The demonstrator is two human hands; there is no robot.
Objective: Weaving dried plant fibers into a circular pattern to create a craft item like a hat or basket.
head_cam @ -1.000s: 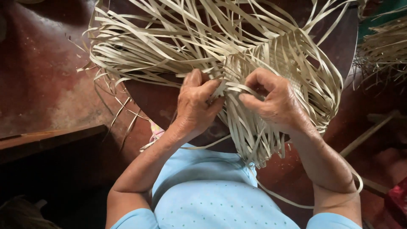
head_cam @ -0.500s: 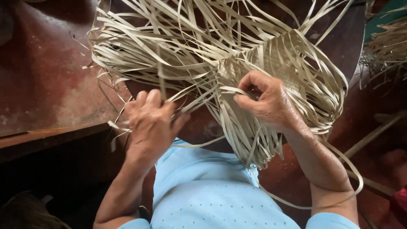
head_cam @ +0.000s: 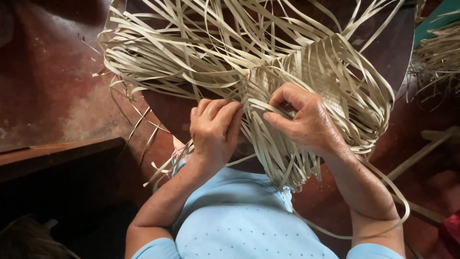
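Head view: half a second ago the left hand (head_cam: 214,130) was lifted away at the lower left of the work, fingers spread and drawing a strip outward. Now it is back against the woven piece (head_cam: 306,76) at the middle of the frame, fingers curled close together and pressing on the pale strips (head_cam: 191,57) at the edge of the weave, just as it lay a second ago. What it grips, if anything, is hidden under the fingers, so I cannot tell whether a strip is pinched or only pressed flat.

The right hand (head_cam: 306,122) has hardly moved over the same time. It sits just right of centre, thumb and forefinger narrowed to a pinch on one flat strip that runs across between the two hands.

The hands are near each other again, almost touching, with the pinched strip bridging them. I judge that one pulling stroke is over and the strip is being bedded into the weave.

The woven piece rests on a dark round desk (head_cam: 393,43), its finished patch at the upper right of the hands. Loose strips fan out to the upper left and hang down over the light blue shirt (head_cam: 239,225). A dark wooden plank (head_cam: 57,156) lies at the left, on the reddish floor (head_cam: 43,86).
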